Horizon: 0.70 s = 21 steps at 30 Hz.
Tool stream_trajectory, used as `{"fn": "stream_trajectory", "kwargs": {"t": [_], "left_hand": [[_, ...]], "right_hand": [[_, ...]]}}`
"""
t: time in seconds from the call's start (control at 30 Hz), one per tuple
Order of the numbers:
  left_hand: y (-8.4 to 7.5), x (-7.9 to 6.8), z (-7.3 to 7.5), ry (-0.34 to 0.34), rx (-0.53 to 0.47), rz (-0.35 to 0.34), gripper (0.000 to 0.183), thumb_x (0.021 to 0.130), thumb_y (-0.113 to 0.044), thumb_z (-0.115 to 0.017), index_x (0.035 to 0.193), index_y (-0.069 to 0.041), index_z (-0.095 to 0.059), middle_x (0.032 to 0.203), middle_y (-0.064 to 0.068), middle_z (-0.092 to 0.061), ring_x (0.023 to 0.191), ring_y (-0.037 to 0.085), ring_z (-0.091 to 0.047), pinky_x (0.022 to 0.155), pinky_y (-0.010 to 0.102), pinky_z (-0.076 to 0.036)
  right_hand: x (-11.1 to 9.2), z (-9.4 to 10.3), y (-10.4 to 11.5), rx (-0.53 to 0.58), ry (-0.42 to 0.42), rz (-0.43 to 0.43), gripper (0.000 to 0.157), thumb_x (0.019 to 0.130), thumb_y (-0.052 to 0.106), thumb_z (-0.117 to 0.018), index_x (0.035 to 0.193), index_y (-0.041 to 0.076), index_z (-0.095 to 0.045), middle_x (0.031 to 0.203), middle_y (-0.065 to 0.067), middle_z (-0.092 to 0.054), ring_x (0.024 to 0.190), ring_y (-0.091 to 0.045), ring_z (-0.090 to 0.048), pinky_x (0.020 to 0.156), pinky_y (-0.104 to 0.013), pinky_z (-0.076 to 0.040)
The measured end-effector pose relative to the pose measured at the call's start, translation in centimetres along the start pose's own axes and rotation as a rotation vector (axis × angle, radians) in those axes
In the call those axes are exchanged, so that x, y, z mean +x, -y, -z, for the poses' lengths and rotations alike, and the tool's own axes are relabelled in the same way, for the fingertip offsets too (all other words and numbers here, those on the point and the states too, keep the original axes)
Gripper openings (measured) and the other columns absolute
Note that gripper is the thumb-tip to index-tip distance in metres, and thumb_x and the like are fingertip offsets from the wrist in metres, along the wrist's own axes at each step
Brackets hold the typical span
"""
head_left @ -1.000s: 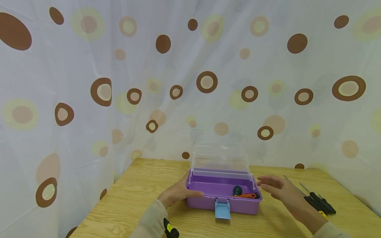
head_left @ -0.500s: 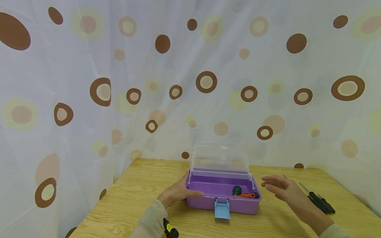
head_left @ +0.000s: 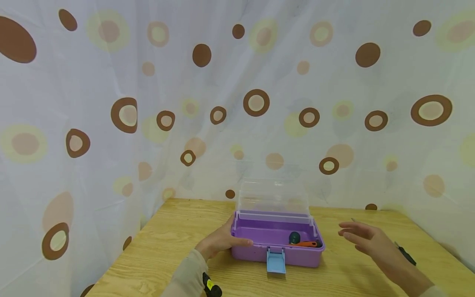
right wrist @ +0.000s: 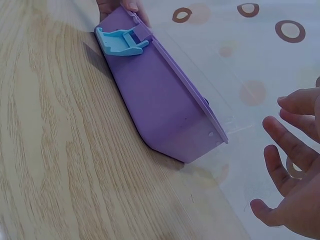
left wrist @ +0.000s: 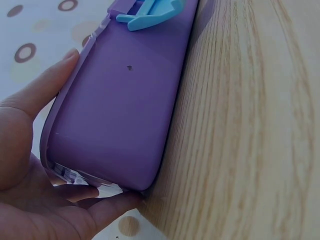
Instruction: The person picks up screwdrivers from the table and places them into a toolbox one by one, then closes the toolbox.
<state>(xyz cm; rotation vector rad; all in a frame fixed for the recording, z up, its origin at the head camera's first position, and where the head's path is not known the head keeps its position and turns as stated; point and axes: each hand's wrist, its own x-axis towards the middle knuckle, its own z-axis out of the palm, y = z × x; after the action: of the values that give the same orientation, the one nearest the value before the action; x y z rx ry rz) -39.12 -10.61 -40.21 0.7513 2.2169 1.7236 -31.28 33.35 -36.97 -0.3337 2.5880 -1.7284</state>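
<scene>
A purple toolbox (head_left: 256, 253) stands on the table, its clear lid (head_left: 272, 196) raised at the back and its light blue latch (head_left: 276, 262) hanging down in front. My left hand (head_left: 221, 239) grips the box's left end, with the thumb on the front rim and the fingers around the side. Inside, at the right, lie a dark green round-ended thing (head_left: 294, 237) and an orange-handled tool (head_left: 307, 244), partly hidden by the front wall. Off the box's right side, my right hand (head_left: 365, 238) is in the air, fingers loosely bent and holding nothing.
A black-handled screwdriver (head_left: 407, 255) lies on the wooden table (head_left: 178, 225), partly behind my right forearm. Beside my left sleeve is a black and yellow tool handle (head_left: 211, 286). A dotted curtain (head_left: 282, 136) hangs behind the table.
My right hand has drawn away from the box to the right, and its forearm now covers more of the screwdrivers. The left hand keeps its hold on the box.
</scene>
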Motion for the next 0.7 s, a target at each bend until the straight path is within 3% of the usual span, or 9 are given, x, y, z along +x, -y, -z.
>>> {"fn": "stream_trajectory", "kwargs": {"t": [0.3, 0.57, 0.7], "left_hand": [[-0.1, -0.1, 0.0, -0.015, 0.011, 0.022, 0.117, 0.087, -0.021, -0.085, 0.166, -0.013, 0.000, 0.155, 0.019, -0.039, 0.136, 0.037, -0.044, 0.116, 0.059, -0.028], [-0.2, -0.2, 0.0, -0.017, 0.017, 0.024, 0.117, 0.087, -0.022, -0.085, 0.166, -0.014, 0.001, 0.156, 0.018, -0.039, 0.136, 0.037, -0.044, 0.116, 0.058, -0.028], [-0.2, -0.3, 0.0, -0.013, 0.019, 0.018, 0.117, 0.087, -0.023, -0.085, 0.166, -0.014, 0.002, 0.156, 0.018, -0.039, 0.136, 0.037, -0.044, 0.117, 0.058, -0.026]], "right_hand": [[-0.6, 1.2, -1.1, 0.017, 0.005, 0.002, 0.039, 0.110, 0.026, -0.055, 0.144, 0.007, -0.058, 0.130, 0.005, -0.066, 0.112, 0.004, -0.058, 0.099, -0.041, -0.048], [-1.2, 1.8, -1.3, 0.002, -0.055, 0.011, 0.042, 0.109, 0.027, -0.057, 0.143, 0.003, -0.058, 0.125, 0.010, -0.069, 0.111, 0.006, -0.058, 0.088, -0.027, -0.050], [-1.5, 2.3, -1.7, 0.009, -0.053, 0.010, 0.040, 0.109, 0.026, -0.057, 0.142, 0.004, -0.059, 0.125, 0.010, -0.069, 0.110, 0.004, -0.059, 0.087, -0.026, -0.051]]}}
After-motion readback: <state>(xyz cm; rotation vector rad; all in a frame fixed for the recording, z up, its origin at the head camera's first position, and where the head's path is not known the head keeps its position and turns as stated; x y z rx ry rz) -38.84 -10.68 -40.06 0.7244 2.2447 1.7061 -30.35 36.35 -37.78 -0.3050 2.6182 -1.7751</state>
